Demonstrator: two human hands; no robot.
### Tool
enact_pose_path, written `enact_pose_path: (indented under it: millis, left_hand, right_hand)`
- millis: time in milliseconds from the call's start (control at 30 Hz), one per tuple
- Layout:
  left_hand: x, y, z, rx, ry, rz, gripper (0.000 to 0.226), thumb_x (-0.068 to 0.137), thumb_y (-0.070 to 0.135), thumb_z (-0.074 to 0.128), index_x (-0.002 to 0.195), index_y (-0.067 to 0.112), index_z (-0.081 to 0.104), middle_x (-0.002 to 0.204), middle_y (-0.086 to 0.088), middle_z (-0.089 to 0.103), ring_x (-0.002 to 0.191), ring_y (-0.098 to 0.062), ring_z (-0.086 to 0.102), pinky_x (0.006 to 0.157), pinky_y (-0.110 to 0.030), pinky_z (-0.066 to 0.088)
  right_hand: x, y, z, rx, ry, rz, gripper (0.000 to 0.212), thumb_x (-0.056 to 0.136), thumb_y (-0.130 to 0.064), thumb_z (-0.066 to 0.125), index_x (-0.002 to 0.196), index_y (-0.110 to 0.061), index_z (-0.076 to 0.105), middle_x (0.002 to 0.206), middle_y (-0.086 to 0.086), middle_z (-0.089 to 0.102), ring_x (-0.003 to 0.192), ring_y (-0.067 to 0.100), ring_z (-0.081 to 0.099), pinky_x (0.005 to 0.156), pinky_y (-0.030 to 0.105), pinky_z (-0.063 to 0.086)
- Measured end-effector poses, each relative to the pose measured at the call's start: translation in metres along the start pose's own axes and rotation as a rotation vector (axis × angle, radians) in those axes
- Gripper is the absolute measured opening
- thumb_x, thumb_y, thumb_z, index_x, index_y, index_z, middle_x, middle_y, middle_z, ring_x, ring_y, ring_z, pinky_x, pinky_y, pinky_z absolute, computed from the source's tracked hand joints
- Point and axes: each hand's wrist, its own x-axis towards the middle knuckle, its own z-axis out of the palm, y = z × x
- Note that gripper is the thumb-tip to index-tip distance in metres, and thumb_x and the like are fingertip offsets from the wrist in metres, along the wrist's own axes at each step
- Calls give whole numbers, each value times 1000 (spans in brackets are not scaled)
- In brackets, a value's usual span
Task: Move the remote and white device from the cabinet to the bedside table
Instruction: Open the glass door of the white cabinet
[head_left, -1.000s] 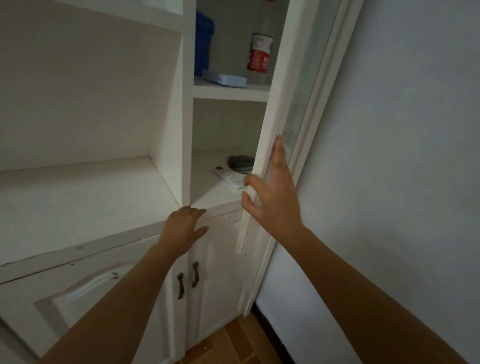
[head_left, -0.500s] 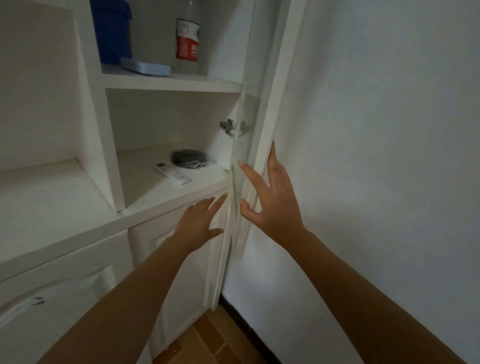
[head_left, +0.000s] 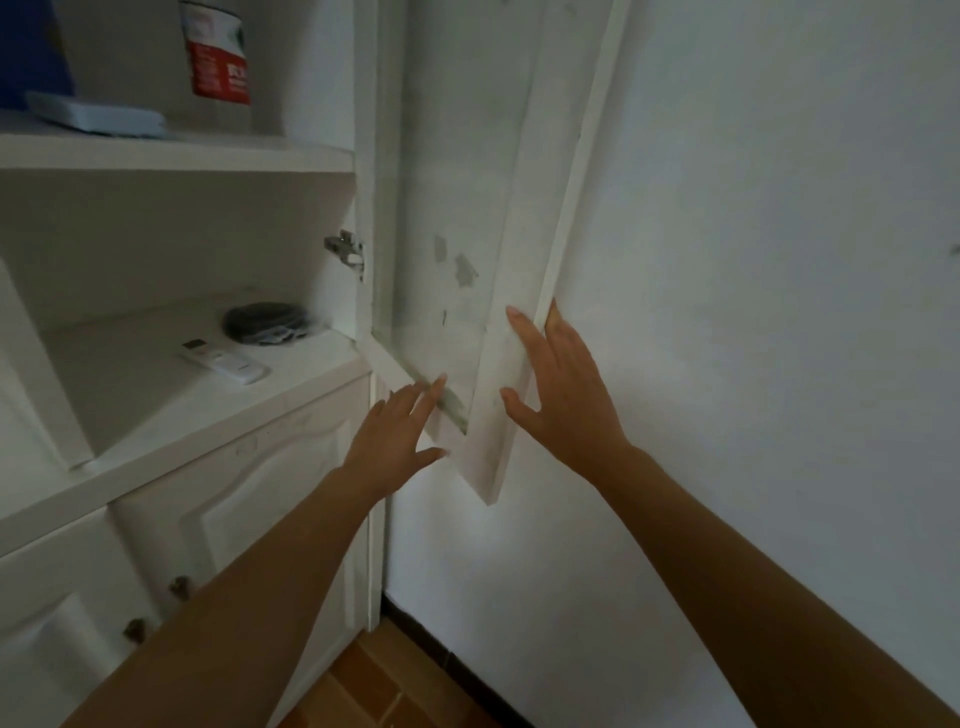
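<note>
A white remote (head_left: 224, 359) lies on the cabinet's lower open shelf (head_left: 156, 415). A flat white device (head_left: 96, 117) rests on the shelf above, at the far left. The glass cabinet door (head_left: 498, 395) is swung wide open toward the wall. My right hand (head_left: 563, 397) lies flat against the door's outer edge, fingers spread and holding nothing. My left hand (head_left: 397, 436) hovers open just left of the door's bottom corner, right of the remote and lower.
A dark round object (head_left: 266, 322) sits behind the remote. A bottle with a red label (head_left: 218, 52) and a blue box (head_left: 31, 47) stand on the upper shelf. Closed lower cabinet doors (head_left: 234, 519) are below, and a white wall (head_left: 779, 312) is on the right.
The cabinet door has swung further open to the right with my right hand on it. My left hand has moved right from the shelf edge. The view has shifted right.
</note>
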Motion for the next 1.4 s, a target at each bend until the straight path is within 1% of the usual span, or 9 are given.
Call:
enact_pose_path:
  millis: [233,433,567,733,867,967,1100,1233,1400]
  left_hand:
    - [22,24,18,-36,-5,-29,92,82,47,58,144,17,-3,155,-12,10,140,-27,17,112,-43,21]
    - [40,41,30,-68,-67,-75,98,81,49,59,143,15,-8,154,-17,8,140,-30,17,113,-42,21]
    - [53,49,37,-26,-120,-33,94,83,42,60,143,13,-6,153,-19,9,138,-33,18,112,-42,20]
    - [67,56,43,8,-174,-10,93,85,40,58,143,20,-12,153,-20,-3,141,-33,7,114,-39,11]
    - [69,56,53,22,-183,-46,98,85,41,58,140,20,-20,152,-21,-12,141,-30,-6,114,-40,5]
    - [69,57,53,42,-194,-59,97,85,41,57,140,20,-20,153,-21,-11,141,-30,-7,114,-41,4]
    - [67,55,40,68,-193,-53,87,88,39,54,142,22,-12,154,-19,-1,142,-28,-1,114,-43,6]
    - [56,45,16,88,-181,-63,76,90,38,50,144,24,-1,154,-15,9,141,-28,7,114,-43,8]
    - [22,15,-24,218,-176,-155,63,92,37,45,144,22,13,152,-12,20,139,-26,17,113,-41,16]
  right_hand:
    - [1,32,-4,-47,-23,43,76,85,-32,58,143,-24,9,153,18,15,141,29,17,112,34,12]
    - [1,55,5,-203,74,99,77,79,-27,66,141,-22,19,152,20,16,140,34,20,109,49,30]
    - [6,74,10,-446,62,79,78,76,-25,69,140,-14,26,150,22,22,139,36,20,109,48,20]
    - [13,98,11,-603,16,19,73,81,-20,62,141,-8,22,151,17,23,140,32,17,111,48,15]
    - [14,100,15,-602,18,2,67,83,-20,55,140,-5,23,150,18,25,139,33,18,111,47,16]
    - [15,100,15,-624,13,1,67,84,-18,57,140,-4,24,150,19,26,139,34,20,111,47,17]
    - [16,93,16,-616,38,22,64,84,-11,58,138,-3,27,150,19,26,139,34,18,111,46,15]
    - [18,76,18,-490,100,51,50,82,-4,55,129,-1,40,145,22,34,137,39,23,110,47,16]
    - [34,34,18,-223,82,-31,54,75,-3,60,127,-3,46,139,21,44,133,38,34,107,51,29]
